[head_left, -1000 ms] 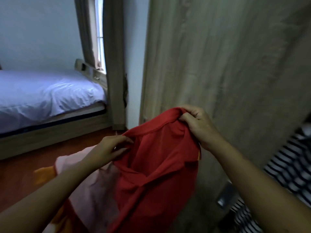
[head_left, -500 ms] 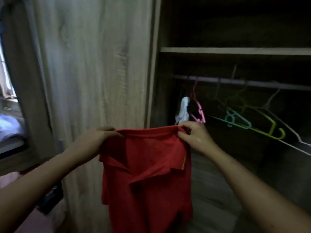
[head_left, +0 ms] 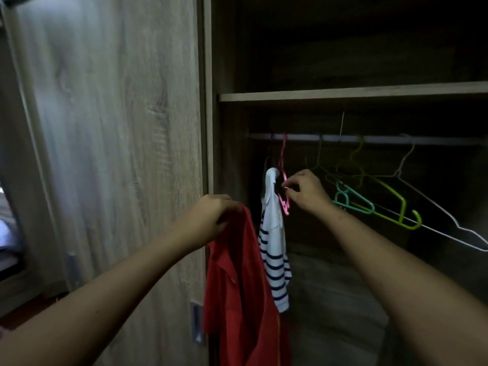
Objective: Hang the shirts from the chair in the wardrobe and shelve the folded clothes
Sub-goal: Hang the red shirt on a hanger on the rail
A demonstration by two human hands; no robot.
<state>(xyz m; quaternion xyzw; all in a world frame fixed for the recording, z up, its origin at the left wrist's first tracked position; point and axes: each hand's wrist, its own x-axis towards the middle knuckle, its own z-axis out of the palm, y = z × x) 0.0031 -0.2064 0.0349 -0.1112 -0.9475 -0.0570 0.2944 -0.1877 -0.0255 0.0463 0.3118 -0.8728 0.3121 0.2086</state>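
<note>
Our left hand (head_left: 211, 220) grips the red polo shirt (head_left: 237, 286) near its collar, fingers curled over the bunched cloth, so the shirt hangs straight down beside the wardrobe door (head_left: 105, 154). Our right hand (head_left: 306, 192) is the nearer one to the pink hanger (head_left: 284, 180) and pinches its lower part between thumb and fingertips at the left end of the rail (head_left: 383, 140), just beside the striped shirt (head_left: 273, 247) already hung there. The hanger seems edge-on to us, up and right of the red collar; we judge it must come off the rail and turn into that neck opening
</note>
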